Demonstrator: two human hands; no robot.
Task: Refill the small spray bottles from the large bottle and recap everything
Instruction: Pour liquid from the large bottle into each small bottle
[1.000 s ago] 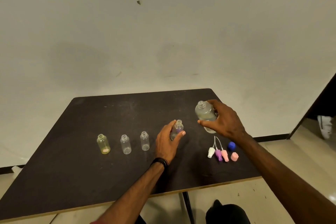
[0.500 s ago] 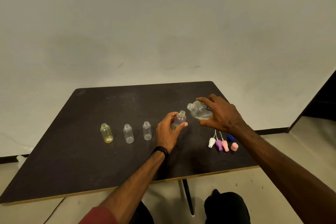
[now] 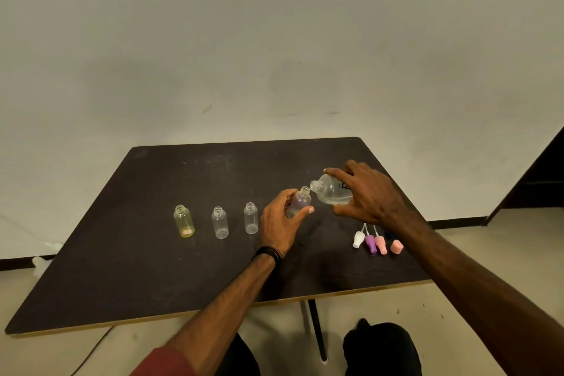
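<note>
Gripped items: right hand (image 3: 370, 197) wraps tilted large bottle (image 3: 331, 191); left hand (image 3: 279, 221) pinches small bottle (image 3: 299, 202) standing tilted on table (image 3: 122, 253), mouths nearly touching. Hazard: narrow neck, misaligned pour likely spills liquid; pinched bottle may tip.

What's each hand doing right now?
Left hand: grips the small bottle, upright on the table.
Right hand: grips the large bottle, tilted, its mouth at the small bottle's neck.
</note>
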